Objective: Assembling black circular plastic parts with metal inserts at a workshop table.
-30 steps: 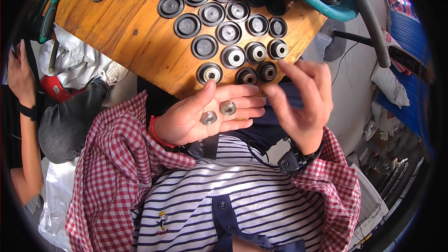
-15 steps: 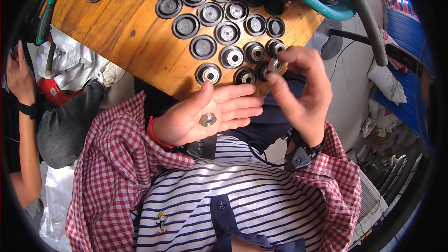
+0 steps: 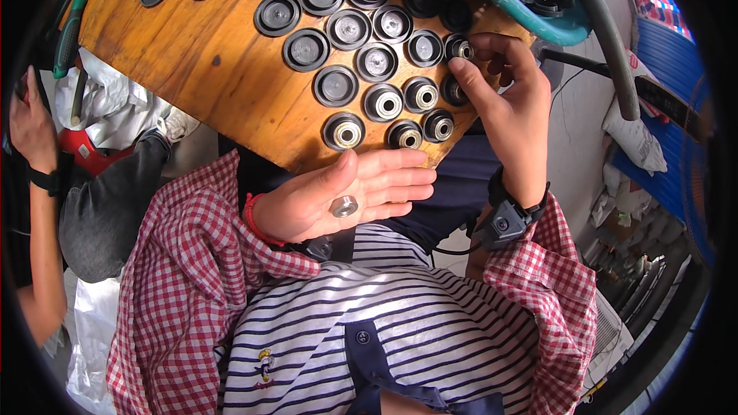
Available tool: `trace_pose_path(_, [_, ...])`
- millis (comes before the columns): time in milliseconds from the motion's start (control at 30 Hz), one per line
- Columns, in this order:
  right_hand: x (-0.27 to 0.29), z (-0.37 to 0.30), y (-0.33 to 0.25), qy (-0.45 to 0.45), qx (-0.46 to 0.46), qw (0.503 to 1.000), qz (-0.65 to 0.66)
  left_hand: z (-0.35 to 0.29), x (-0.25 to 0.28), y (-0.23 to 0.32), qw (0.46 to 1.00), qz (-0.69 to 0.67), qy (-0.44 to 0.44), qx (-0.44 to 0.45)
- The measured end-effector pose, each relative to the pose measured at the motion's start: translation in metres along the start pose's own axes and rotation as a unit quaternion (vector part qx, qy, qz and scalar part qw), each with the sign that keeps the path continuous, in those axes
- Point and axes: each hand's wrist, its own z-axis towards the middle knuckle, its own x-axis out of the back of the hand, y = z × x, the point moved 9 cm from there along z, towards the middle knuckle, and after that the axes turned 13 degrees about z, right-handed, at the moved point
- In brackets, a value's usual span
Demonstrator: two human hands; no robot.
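My left hand (image 3: 323,192) is palm up with its fingers stretched out flat, and a small metal ball bearing (image 3: 344,206) lies loose on the palm. At the right side of the wooden table, my right hand (image 3: 511,92) pinches another ball bearing (image 3: 462,48) between thumb and fingertips. That bearing sits at the middle of a round black plastic cap (image 3: 451,40), partly hidden by the fingers. Nearer me, several black caps hold bearings in their centres, one being the cap (image 3: 344,131) just above my left hand. Farther back, caps such as this one (image 3: 306,49) have bare centres.
The wooden table (image 3: 207,46) ends in front of me. A teal basin (image 3: 565,29) with black parts stands at the back right, beside a grey curved tube (image 3: 607,23). A green-handled screwdriver (image 3: 71,34) lies at the left edge. Another person's hand (image 3: 32,127) is at far left.
My right hand has moved up and away from me, carrying its bearing from above the near caps to a cap farther back. The left hand has barely moved.
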Motion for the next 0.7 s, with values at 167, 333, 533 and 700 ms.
trace_pose_path(167, [-0.001, 0.001, 0.0, 0.0, -0.025, 0.999, 0.033, -0.003, -0.002, 0.0, 1.0, 0.012, 0.006, 0.0])
trace_pose_path(333, [-0.007, 0.004, 0.014, -0.012, -0.076, 0.996, 0.048, -0.001, 0.004, 0.001, 1.0, 0.005, 0.022, 0.001])
trace_pose_path(533, [-0.023, 0.017, 0.027, -0.075, -0.082, 0.994, 0.001, -0.003, 0.013, 0.002, 0.997, -0.011, 0.079, 0.005])
trace_pose_path(700, [-0.019, 0.001, 0.024, -0.063, -0.054, 0.996, 0.012, 0.001, 0.018, -0.004, 0.994, -0.048, 0.098, 0.019])
